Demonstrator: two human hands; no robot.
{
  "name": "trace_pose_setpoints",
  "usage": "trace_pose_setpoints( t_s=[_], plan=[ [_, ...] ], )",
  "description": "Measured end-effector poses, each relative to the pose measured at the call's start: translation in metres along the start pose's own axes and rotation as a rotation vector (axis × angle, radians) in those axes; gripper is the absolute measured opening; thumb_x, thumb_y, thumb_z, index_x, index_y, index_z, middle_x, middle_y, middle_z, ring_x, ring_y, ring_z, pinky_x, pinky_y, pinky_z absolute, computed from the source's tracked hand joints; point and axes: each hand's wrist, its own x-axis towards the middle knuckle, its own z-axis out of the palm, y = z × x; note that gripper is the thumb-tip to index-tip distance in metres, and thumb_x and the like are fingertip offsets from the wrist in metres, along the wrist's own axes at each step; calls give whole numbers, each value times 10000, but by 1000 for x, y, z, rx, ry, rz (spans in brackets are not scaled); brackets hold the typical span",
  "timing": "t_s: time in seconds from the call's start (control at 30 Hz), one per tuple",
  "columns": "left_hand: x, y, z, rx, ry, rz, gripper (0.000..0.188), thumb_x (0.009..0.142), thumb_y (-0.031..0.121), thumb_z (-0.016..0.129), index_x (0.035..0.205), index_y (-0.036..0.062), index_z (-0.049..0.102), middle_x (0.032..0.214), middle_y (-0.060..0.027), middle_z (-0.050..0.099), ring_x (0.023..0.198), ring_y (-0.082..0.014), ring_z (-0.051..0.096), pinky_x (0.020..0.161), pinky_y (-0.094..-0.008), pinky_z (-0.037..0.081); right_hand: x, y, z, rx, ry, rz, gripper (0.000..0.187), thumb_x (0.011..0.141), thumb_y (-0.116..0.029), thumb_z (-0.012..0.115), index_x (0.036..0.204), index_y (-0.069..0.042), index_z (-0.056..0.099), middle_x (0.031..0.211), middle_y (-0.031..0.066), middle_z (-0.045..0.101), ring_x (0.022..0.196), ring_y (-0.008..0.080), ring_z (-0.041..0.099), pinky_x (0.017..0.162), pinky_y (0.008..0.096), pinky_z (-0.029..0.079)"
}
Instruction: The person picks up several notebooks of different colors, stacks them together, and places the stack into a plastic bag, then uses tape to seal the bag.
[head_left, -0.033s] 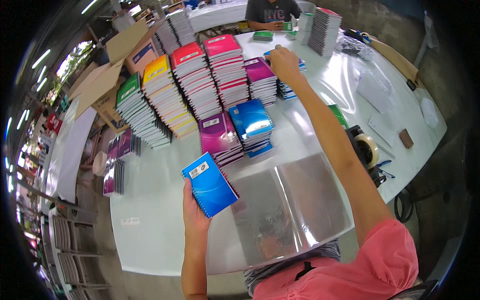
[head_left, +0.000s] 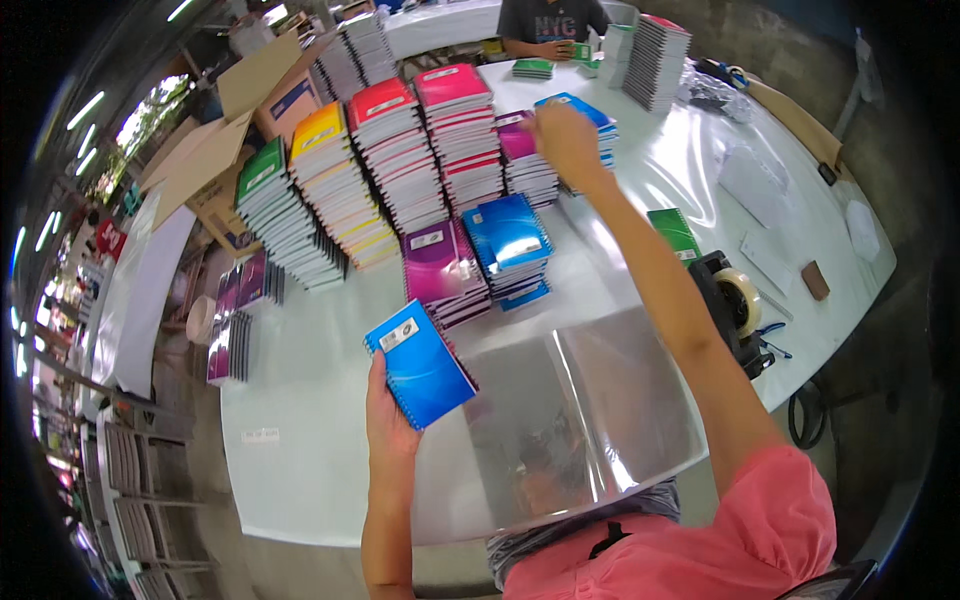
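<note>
Over the table's (head_left: pixel 310 480) near half, a blue notebook (head_left: pixel 430 365) sits pinched at its coiled edge by the left hand (head_left: pixel 391 408). The right hand (head_left: pixel 567 145) is beside the purple stack (head_left: pixel 530 182) and far blue stack (head_left: pixel 580 104), its fingertips hidden, grip unclear. A sideways knock could topple either; a slack thumb might drop the notebook.

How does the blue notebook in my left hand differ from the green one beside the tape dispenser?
The blue notebook is gripped by your left hand; the green notebook lies on the table. In view, the blue one's label sits toward its upper end, the green one's toward its lower end. Both are notebooks with pale labels.
</note>
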Motion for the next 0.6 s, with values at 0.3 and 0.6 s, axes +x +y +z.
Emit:
trace_pose_setpoints(
  t_s=[0.3,0.6],
  plan=[
    [0,13,-28,36,88,-22,449,956,344,529,1278,36,476,1254,-137,558,1111,-257,577,939,-438,486,-118,-134,-7,250,-383,-439,292,833,-134,599,1115,-62,626,1099,110,656,1041,265,622,848,369,512],
    [-10,5,-6,-145,-260,-187,656,943,481,479,1371,-5,368,1287,-219,515,1203,-389,498,1007,-478,432,-49,-142,-81,1450,-595,-368,210,786,94,574,950,13,679,971,110,687,899,209,650,810,297,511]
  ],
)
